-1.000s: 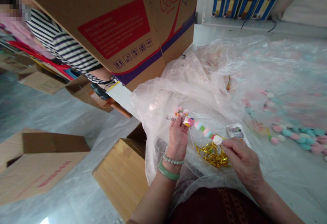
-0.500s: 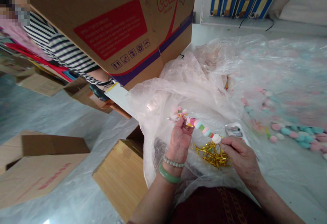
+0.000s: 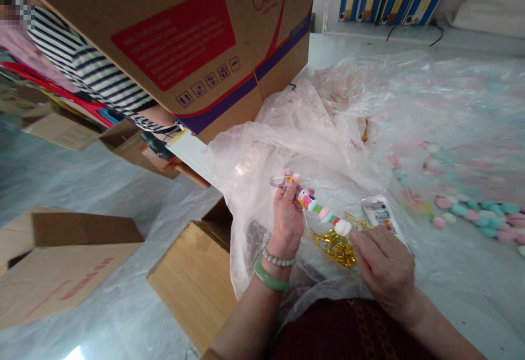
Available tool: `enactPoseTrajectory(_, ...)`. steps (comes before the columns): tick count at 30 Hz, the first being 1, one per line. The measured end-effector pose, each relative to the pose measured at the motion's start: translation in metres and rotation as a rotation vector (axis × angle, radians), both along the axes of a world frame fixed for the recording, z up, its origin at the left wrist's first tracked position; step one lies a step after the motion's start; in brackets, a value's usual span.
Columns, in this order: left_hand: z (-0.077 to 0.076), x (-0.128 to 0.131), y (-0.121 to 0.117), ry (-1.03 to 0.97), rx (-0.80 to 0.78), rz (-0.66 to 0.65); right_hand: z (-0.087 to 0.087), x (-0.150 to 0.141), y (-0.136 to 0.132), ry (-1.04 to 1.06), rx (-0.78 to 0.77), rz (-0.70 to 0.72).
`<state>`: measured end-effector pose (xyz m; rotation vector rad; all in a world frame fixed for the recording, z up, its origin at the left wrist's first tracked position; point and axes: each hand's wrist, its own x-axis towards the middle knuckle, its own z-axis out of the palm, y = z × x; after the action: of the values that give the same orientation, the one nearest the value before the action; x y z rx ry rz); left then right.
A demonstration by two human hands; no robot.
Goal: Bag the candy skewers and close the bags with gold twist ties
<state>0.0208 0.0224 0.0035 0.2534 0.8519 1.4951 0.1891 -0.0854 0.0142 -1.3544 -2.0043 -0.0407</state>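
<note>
Your left hand clamps the candy, partly hiding it, toward the bench's near edge; your right hand hides its own fingertips, grip unclear; plastic veils the bench, carton cut off behind

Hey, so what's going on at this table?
Someone's left hand holds a strand of pastel pieces, while the right hand pinches it by the white end. Below lies a pile of gold strips on clear plastic. More pastel pieces lie off to the right, and a big cardboard box stands beyond the hands.
</note>
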Motion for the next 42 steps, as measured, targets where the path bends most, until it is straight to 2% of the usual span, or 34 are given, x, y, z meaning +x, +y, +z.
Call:
enactPoseTrajectory(3,0.001,0.0,0.0,0.004,-0.014,-0.007,-0.001,-0.003,0.001,0.166,-0.12,-0.016)
enactPoseTrajectory(10,-0.004,-0.001,-0.006,0.049,0.019,-0.034,-0.003,-0.003,0.011,0.78,-0.798,-0.195)
enactPoseTrajectory(14,-0.006,-0.001,-0.007,0.018,0.016,-0.034,-0.006,-0.004,0.014,1.095,-0.928,-0.248)
enactPoseTrajectory(18,-0.006,0.004,-0.009,0.05,-0.025,-0.129,-0.008,-0.008,0.016,1.242,-1.047,-0.179)
enactPoseTrajectory(20,-0.006,0.007,-0.011,0.053,-0.052,-0.19,-0.01,-0.009,0.017,1.206,-1.033,-0.174)
enactPoseTrajectory(26,-0.002,0.012,-0.011,-0.054,-0.188,-0.321,-0.016,-0.006,0.019,0.938,-0.854,-0.269)
enactPoseTrajectory(29,-0.001,0.017,-0.011,-0.048,-0.189,-0.327,-0.02,-0.004,0.016,0.734,-0.668,-0.274)
enactPoseTrajectory(33,-0.003,0.029,-0.016,-0.017,-0.144,-0.291,-0.026,-0.007,0.012,0.415,-0.339,-0.192)
enactPoseTrajectory(36,-0.005,0.037,-0.022,-0.017,-0.105,-0.26,-0.03,-0.013,0.011,0.264,-0.211,-0.158)
enactPoseTrajectory(39,-0.006,0.043,-0.027,-0.018,-0.123,-0.263,-0.032,-0.016,0.013,0.373,-0.285,-0.168)
enactPoseTrajectory(42,-0.008,0.044,-0.031,-0.032,-0.172,-0.361,-0.031,-0.014,0.017,0.673,-0.519,-0.254)
